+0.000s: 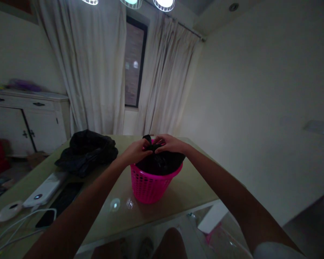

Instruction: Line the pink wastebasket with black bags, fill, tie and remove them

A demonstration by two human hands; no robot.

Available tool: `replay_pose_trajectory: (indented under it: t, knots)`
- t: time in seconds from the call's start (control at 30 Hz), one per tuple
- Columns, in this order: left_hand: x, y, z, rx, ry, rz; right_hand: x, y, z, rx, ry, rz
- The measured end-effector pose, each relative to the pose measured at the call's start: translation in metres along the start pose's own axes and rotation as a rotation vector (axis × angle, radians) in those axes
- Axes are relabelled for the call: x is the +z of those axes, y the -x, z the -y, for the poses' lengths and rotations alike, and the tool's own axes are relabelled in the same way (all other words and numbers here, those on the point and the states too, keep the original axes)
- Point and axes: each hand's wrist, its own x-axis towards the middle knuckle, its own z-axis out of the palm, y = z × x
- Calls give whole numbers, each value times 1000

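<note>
A bright pink plastic basket (151, 187) with holes in its wall stands upright on the table. Inside it sits a black plastic bag (162, 163), its gathered top bunched up above the basket's rim. My left hand (138, 151) pinches the bunched plastic from the left. From the right, my right hand (171, 144) grips the same bunch, fingers curled round it. Both hands are close together over the basket's far half. Whether the plastic is knotted between my fingers I cannot make out.
On the table's left lies another crumpled black plastic bag (88, 153). Nearer me are a white power strip-like device (44, 190), a dark phone (61, 203), a small pale round object (10, 211) and white cables (18, 223). The glossy table (110, 223) ends just before my knees.
</note>
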Motion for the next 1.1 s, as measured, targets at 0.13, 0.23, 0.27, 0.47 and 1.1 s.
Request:
replay_pose_trajectory:
  t: [0.13,0.23,0.27,0.47,1.1]
  knots:
    - [-6,-1,-2,20,-82,2,-7,22,-4,-88,224,-115]
    - [-20,2,3,-5,-139,-59,-18,40,-13,-96,401,-243]
    - [-23,3,5,-15,-145,-83,-21,45,-16,-65,430,-287]
    - [-10,0,-3,5,33,-15,-8,52,-8,-88,343,-379]
    - [-23,12,-13,24,51,-62,0,65,-10,-140,504,-492]
